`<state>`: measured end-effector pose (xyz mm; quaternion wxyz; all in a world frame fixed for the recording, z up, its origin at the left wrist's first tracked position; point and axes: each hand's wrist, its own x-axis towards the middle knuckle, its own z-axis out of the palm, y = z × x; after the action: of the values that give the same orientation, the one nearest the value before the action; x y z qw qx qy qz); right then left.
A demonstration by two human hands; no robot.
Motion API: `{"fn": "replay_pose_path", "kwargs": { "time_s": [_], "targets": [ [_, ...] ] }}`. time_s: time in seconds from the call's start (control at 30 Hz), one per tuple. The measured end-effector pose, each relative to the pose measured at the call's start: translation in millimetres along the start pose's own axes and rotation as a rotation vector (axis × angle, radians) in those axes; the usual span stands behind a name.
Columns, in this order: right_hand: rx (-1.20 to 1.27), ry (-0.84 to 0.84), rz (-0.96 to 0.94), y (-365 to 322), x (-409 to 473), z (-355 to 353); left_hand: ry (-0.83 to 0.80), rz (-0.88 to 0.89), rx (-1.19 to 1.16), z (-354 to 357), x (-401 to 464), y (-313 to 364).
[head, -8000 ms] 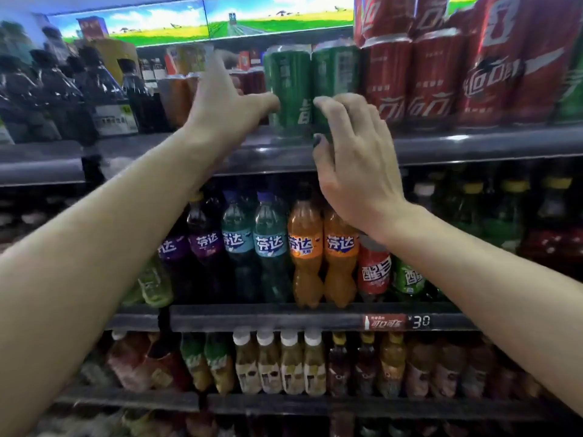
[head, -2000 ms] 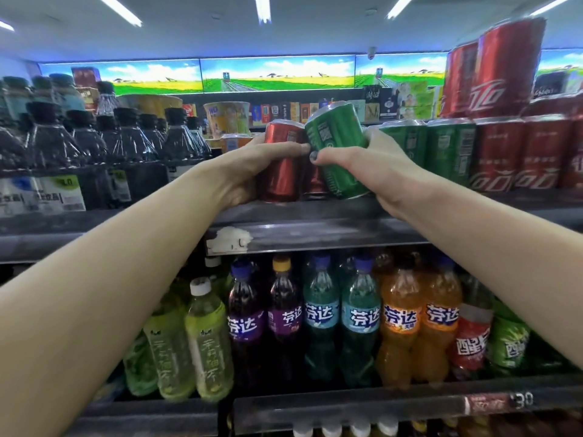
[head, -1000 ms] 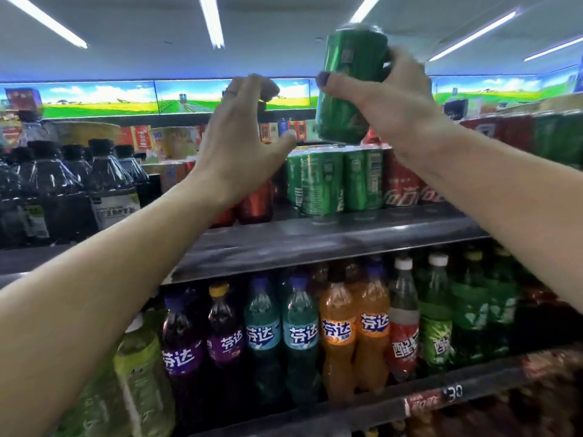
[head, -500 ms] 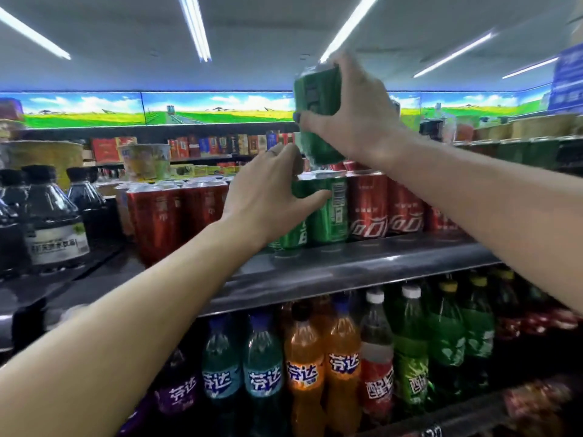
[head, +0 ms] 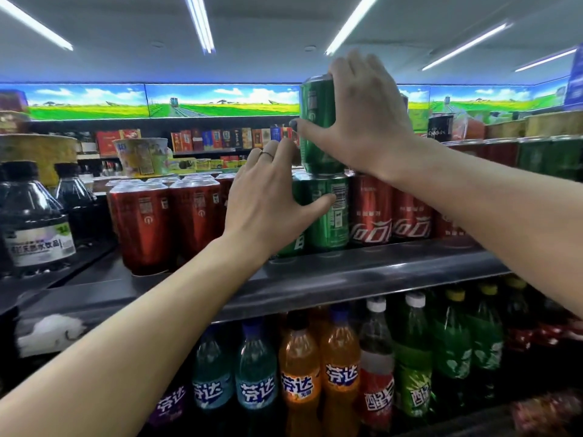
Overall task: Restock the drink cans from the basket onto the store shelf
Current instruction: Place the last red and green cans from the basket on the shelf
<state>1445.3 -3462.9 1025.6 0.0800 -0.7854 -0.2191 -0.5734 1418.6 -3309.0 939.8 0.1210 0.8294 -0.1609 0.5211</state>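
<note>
Store shelf [head: 362, 275]: a dark metal board running across the view at mid-height, used here as the landmark. On the shelf, left of centre, stand tall red cans [head: 142, 228] in rows; farther left along it are dark bottles [head: 34, 222] with pale labels. On the shelf toward the right stand shorter red cola cans [head: 391, 212], with more red and green cans behind them, partly hidden by the right forearm. Below the shelf hangs a row of soft-drink bottles [head: 299, 373]: blue-green, orange, red and green, upright and shoulder to shoulder. Above and behind the shelf a lit landscape banner [head: 220, 102] crosses the back wall.

Lower green can [head: 331, 212]: upright on the shelf near its middle, just beside the red cola cans.

Upper green can [head: 315, 121]: upright, its base resting on or just over the top of the lower green can; whether the two touch cannot be told.

Right hand [head: 362, 118]: above the shelf, wrapped round the upper green can, thumb on the near face and fingers curled over the far side and top.

Left hand [head: 268, 200]: just above the shelf, thumb laid on the front of the lower green can, fingers spread behind its left side, bracing it. A thin ring [head: 266, 153] sits on one finger.
</note>
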Motion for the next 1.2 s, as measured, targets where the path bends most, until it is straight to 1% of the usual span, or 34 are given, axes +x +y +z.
{"fn": "replay_pose_path", "kwargs": {
  "time_s": [0.1,0.23,0.53,0.7,0.83,0.9,0.97,1.0,1.03,1.1,1.17,1.2],
  "targets": [
    [-0.108,0.02,-0.063,-1,-2,3,0.009,0.005,-0.011,1,-1,0],
    [-0.175,0.026,-0.098,-1,-3,5,0.008,0.018,0.0,3,-2,-2],
    [-0.172,0.014,-0.072,0,-6,8,-0.022,0.024,0.037,1,-3,-3],
    [-0.157,0.047,-0.044,-2,-6,2,-0.087,0.025,0.02,-6,-2,-4],
    [-0.092,0.126,-0.029,-15,-7,-6,-0.145,0.035,-0.032,-23,-4,-8],
    [-0.024,0.207,-0.042,-27,-10,-7,-0.154,0.061,0.002,-40,-4,-15],
    [0.13,0.279,-0.088,-43,-16,-7,-0.127,0.052,0.074,-66,-4,-29],
    [0.236,0.279,-0.112,-53,-20,-6,-0.099,0.029,0.117,-82,-3,-38],
    [0.344,0.234,-0.127,-65,-25,-7,-0.073,-0.004,0.168,-98,-4,-48],
    [0.506,0.035,-0.143,-92,-35,-7,-0.067,-0.118,0.274,-126,-10,-70],
    [0.556,-0.234,-0.165,-119,-43,-3,-0.141,-0.309,0.301,-144,-19,-93],
    [0.563,-0.353,-0.175,-132,-45,2,-0.215,-0.41,0.263,-150,-24,-104]
  ]
}}
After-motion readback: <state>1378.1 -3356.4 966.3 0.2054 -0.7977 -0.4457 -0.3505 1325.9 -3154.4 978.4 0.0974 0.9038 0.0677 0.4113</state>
